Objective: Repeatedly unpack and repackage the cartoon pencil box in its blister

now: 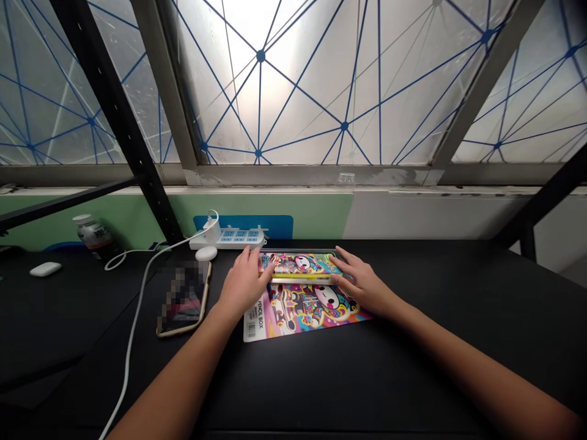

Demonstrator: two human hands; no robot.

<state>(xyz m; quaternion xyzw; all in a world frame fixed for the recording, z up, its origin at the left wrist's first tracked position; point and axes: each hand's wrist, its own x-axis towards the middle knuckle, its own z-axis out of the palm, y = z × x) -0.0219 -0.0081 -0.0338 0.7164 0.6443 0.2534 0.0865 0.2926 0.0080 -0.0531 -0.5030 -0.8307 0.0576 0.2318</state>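
Observation:
A colourful pencil box [298, 264] with a cartoon character on its top and a yellow front edge lies on the black desk. Partly under its near side is a printed card sleeve [305, 311] marked "PENCIL BOX", with a barcode at its left. My left hand [247, 278] rests on the box's left end, its thumb on the top and its fingers pointing away. Across the right end lies my right hand [362, 284], fingers spread and touching the top. The undersides of both hands are hidden.
A phone [186, 299] lies left of my left hand. Behind it are a white round case [206, 253] and a power strip [233, 237]. A white cable [142, 293] runs down the left side. Farther left are a bottle [96, 235] and a white case [46, 269].

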